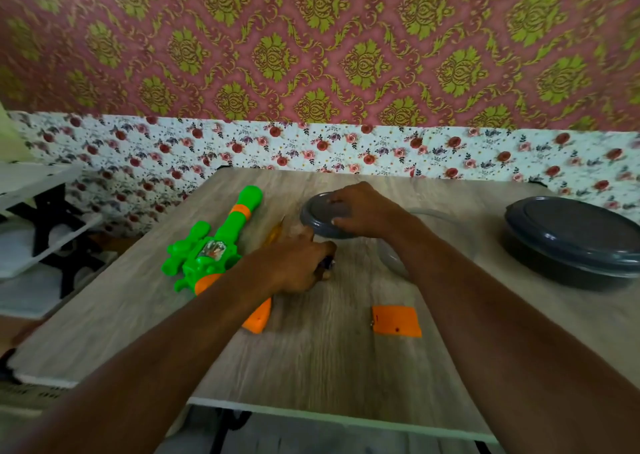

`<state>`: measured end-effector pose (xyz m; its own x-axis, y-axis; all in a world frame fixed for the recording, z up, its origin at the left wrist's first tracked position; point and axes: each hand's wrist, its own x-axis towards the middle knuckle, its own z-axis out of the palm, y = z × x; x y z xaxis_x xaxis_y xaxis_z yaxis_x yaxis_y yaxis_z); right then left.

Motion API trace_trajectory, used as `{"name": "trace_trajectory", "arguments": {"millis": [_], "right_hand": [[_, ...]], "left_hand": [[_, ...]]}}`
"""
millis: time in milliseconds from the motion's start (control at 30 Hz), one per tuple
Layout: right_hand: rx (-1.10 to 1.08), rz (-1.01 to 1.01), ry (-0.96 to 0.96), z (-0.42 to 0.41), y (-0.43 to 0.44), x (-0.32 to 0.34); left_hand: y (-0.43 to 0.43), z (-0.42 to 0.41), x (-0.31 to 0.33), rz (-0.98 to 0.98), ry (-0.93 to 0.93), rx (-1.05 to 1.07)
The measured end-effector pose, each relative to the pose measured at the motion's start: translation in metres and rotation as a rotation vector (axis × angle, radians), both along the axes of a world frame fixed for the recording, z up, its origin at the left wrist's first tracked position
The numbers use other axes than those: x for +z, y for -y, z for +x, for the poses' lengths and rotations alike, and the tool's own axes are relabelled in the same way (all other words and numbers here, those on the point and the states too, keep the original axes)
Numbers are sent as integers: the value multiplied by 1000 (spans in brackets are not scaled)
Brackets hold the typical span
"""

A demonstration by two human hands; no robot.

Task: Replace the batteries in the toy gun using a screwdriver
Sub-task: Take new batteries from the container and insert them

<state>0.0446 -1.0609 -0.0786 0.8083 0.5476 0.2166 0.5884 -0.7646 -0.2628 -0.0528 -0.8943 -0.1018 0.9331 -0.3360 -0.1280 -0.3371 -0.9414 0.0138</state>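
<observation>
A green and orange toy gun [211, 245] lies on the wooden table [311, 360], its orange grip end [258, 318] poking out below my left forearm. Its orange battery cover [396, 320] lies loose to the right. My left hand [298, 266] is curled around small dark objects, probably batteries [327, 265], which it mostly hides. My right hand [363, 209] grips a grey lid [322, 218] by its rim, held above the table. A yellow-handled screwdriver [275, 233] lies blurred between the gun and my left hand.
A clear round container [436, 218] stands under my right wrist, largely hidden. A larger grey-lidded container [575, 242] sits at the table's right edge. A white shelf unit [41, 218] stands left of the table. Patterned wall runs behind.
</observation>
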Motion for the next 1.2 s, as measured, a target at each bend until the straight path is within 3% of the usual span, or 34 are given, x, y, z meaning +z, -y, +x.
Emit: {"name": "trace_trajectory", "arguments": {"millis": [133,300,567,700,900,1000,1133,1200], "right_hand": [[-68,194,109,-25,32,4],[-122,273,213,-63,83,-2],[-335,434,451,-86,146,-41],[-474,485,422,-87,148,-52],[-599,548,187,-86,147,-56],[-608,563,70,-87,149,-55],[-589,568,57,-85,144,-53],[-584,571,49,-82,143,-53]], "left_hand": [[12,-6,-7,25,128,-21],[27,-3,-24,47,273,29],[41,13,-28,54,242,228],[50,8,-23,88,241,241],[61,10,-16,94,179,223],[68,18,-5,-88,179,252],[104,29,31,-266,435,167],[132,35,42,-320,440,86]]}}
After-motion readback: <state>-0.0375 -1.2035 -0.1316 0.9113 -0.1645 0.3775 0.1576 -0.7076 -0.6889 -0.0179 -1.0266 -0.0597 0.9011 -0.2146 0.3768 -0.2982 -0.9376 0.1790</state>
